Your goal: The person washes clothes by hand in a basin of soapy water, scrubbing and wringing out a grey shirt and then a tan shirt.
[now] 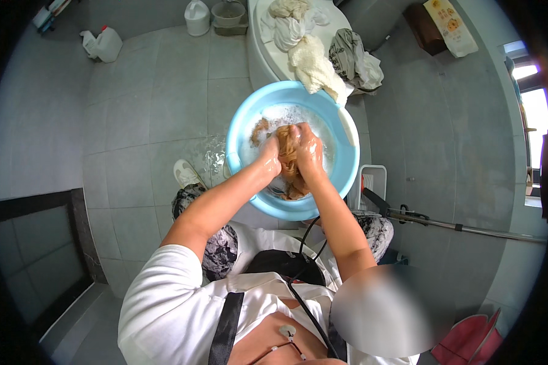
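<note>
A light blue round basin (243, 182) holds foamy, soapy water (289, 112). Over the water, a wet brown cloth (287, 152) is bunched between my two hands. My left hand (270, 154) closes on its left side, and my right hand (309, 146) grips it from the right, with suds on the skin. The cloth's lower end (295, 187) trails down toward the near side of the basin. Another bit of brown fabric (259, 131) pokes out of the foam to the left. The rest of the cloth is hidden under the water.
Beyond the basin, a closed white toilet lid (323, 30) bears pale clothes (286, 27); a cream towel (313, 64) hangs onto the basin rim. White jugs (197, 18) stand on the tiled floor. At right are a dustpan (374, 176) and a long metal pole (469, 229).
</note>
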The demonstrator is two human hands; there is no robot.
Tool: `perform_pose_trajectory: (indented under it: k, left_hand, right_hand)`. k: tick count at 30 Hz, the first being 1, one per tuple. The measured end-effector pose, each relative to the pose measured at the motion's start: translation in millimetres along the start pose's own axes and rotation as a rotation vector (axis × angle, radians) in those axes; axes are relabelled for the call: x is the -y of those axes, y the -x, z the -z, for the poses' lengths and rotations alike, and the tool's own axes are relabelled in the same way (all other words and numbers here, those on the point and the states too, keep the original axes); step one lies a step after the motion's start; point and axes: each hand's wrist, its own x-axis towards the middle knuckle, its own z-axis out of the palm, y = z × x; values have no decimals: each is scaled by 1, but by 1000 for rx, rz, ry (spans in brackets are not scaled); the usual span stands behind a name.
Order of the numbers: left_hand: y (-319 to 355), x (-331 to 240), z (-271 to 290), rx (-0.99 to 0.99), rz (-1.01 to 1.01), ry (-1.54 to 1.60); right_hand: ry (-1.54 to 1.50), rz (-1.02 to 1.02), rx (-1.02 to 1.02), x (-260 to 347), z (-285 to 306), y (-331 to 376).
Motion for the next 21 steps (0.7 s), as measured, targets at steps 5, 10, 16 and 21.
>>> perform_pose_trajectory:
  k: [5,10,16,21]
  left_hand:
    - [12,-12,-11,-61,-202,-217]
    - [1,-37,2,198,-494,-348]
    - [-15,-41,14,84,-269,-327]
    - [-8,-29,18,-2,-80,-176]
  right_hand:
    - [262,-220,41,-52,18,-21]
    - [-78,-40,-318,-50,53,-18]
    - [237,230,149,-62,40,7]
    - [303,-55,211,-68,13,1]
